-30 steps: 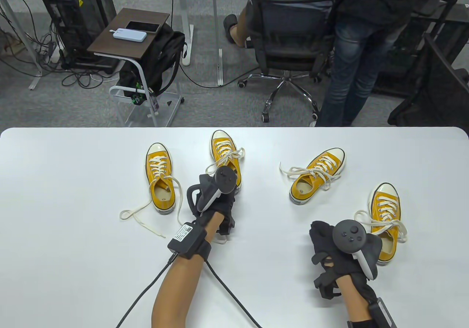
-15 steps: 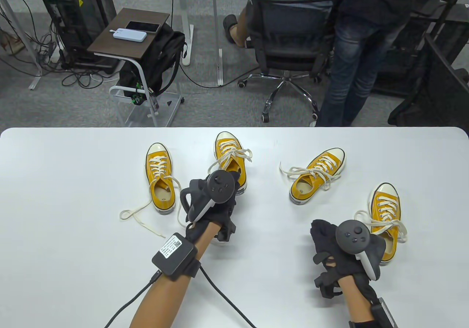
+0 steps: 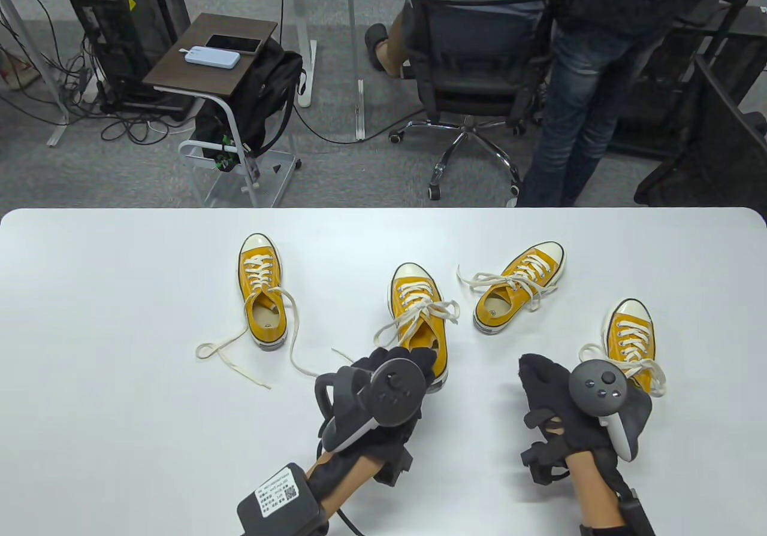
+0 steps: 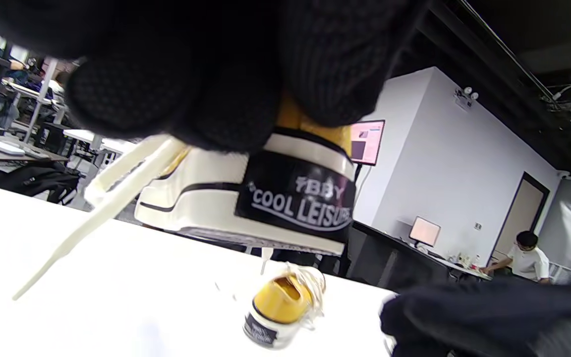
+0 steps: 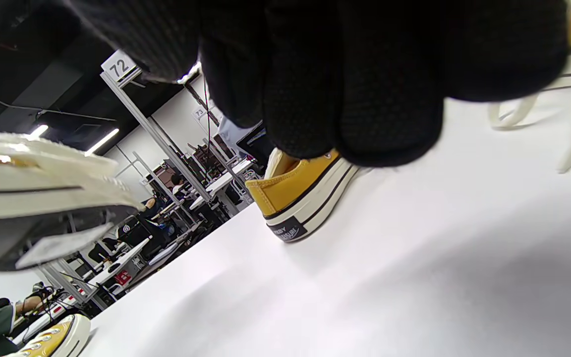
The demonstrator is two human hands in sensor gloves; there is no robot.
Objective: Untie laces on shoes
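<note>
Left hand [image 3: 383, 389] grips the heel of the centre shoe [image 3: 419, 314], bow tied, on the table [image 3: 120, 296]. Right hand [image 3: 569, 407] rests beside the right shoe [image 3: 629, 332]; its finger state cannot be determined.

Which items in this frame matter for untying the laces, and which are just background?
Job:
four yellow shoes: far-left, held, angled, right
left hand gripping held shoe's heel
right hand

Background:
side table
office chair
</note>
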